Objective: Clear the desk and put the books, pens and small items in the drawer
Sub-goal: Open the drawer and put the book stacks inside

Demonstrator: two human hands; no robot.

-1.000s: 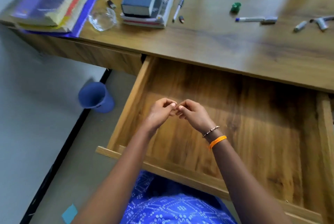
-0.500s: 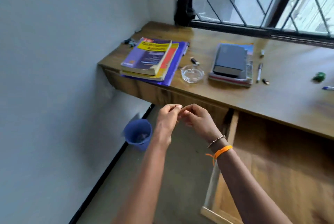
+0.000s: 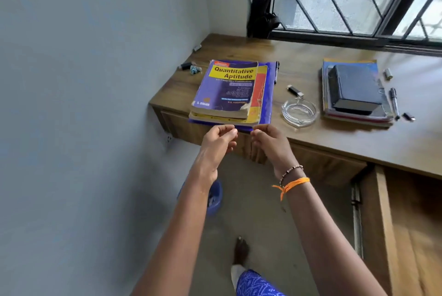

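Your left hand and right hand, fingers loosely curled, each grip empty, flank the book stack overhanging the bench, likely to lift it whole.

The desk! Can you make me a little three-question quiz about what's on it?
1. True or false: the glass dish sits between the two book piles.
2. What tops the left pile? A) Quantitative Aptitude book B) a mug C) a phone
3. Fill in: the drawer stands ___.

Key: 1 true. 2 A. 3 open.
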